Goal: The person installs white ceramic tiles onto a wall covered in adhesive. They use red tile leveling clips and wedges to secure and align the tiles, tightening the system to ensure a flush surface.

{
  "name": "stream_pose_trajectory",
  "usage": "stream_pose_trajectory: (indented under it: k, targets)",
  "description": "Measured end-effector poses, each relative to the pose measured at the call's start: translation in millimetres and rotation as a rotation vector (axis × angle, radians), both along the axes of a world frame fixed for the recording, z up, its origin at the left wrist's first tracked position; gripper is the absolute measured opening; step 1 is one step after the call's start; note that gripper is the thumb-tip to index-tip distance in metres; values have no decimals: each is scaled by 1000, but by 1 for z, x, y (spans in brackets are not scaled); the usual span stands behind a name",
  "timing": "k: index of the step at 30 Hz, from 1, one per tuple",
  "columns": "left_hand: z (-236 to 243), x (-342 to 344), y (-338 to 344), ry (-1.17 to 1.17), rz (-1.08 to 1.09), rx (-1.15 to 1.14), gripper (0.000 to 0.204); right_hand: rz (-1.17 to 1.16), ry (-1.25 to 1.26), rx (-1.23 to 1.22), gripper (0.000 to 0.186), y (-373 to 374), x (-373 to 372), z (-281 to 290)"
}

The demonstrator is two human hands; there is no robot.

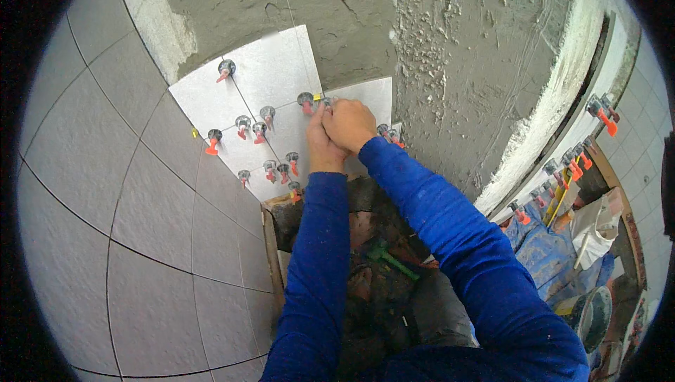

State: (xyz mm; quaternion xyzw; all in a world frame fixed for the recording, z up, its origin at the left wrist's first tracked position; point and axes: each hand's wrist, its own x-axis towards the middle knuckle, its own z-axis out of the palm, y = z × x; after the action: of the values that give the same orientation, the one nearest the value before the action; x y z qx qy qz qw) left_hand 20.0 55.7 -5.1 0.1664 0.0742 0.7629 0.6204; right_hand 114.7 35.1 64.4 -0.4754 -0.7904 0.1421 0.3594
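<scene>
My two hands meet at the seam on top of the white wall tiles. My left hand is closed, with its fingertips at a grey tile leveler on the seam. Over and beside it, my right hand is curled into a fist; what its fingers hold, if anything, is hidden. Just left of the hands sits another tile leveler with a red handle, and a small yellow piece lies by it. Several more red-handled levelers stand along the joints between the tiles.
Grey mortar covers the wall above the tiles. Large grey tiles line the left wall. A green hammer lies below my arms amid debris. At right, a ledge bears several levelers, near a blue sheet and a bucket.
</scene>
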Motion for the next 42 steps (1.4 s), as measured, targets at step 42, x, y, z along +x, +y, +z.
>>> stream_pose_trajectory:
  k: [42]
  targets:
    - [-35, 35, -250, 2081, 313, -194, 34, 229, -63, -868, 27, -274, 142, -384]
